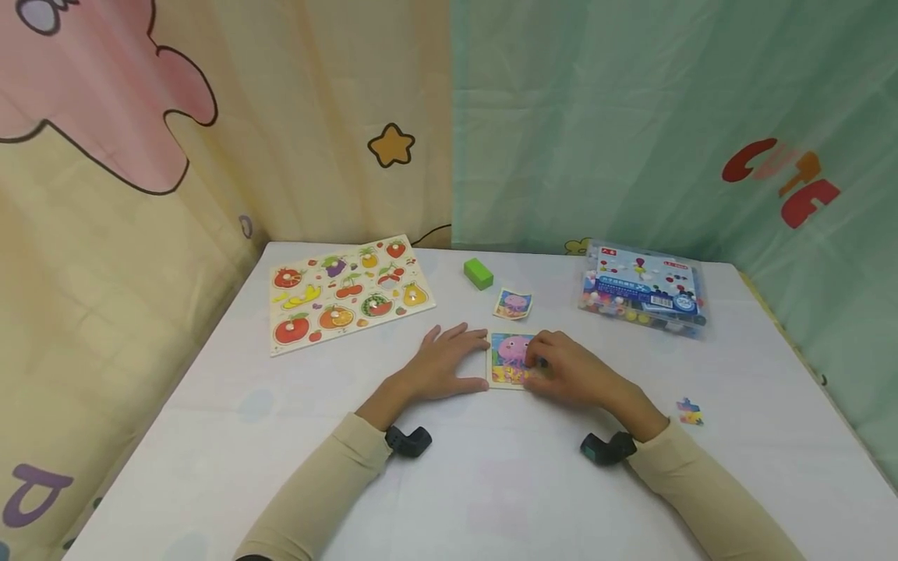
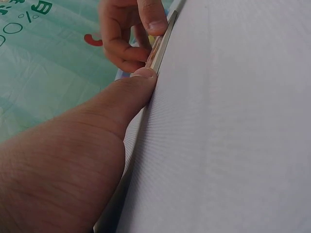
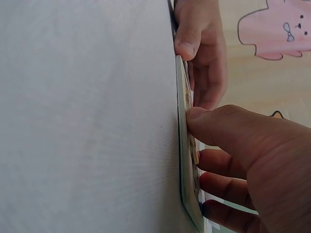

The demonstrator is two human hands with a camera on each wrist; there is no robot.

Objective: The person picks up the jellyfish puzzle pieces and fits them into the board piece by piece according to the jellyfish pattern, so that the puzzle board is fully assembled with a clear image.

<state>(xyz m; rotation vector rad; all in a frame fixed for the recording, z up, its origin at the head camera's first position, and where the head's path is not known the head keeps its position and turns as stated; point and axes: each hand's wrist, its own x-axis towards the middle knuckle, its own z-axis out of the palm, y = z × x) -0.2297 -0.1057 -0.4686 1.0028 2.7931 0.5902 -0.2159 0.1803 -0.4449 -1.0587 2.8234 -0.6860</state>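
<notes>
A small square jigsaw puzzle (image 1: 507,358) with a pink octopus picture lies on the white table in the head view. My left hand (image 1: 449,362) rests at its left side, thumb and fingers spread and fairly straight, their tips touching the edge. Over the right part of the puzzle, my right hand (image 1: 571,370) has bent fingers and pinches a puzzle piece (image 3: 195,150) at the surface. That hand hides much of the right half. In the left wrist view the left thumb (image 2: 138,80) presses on the board's rim. A loose puzzle piece (image 1: 690,411) lies right of the right forearm.
Behind the puzzle lie a small octopus picture card (image 1: 514,304) and a green block (image 1: 479,274). A fruit peg board (image 1: 351,292) is at the back left. A clear plastic case (image 1: 643,287) of colourful balls stands at the back right, before the curtain (image 1: 631,117).
</notes>
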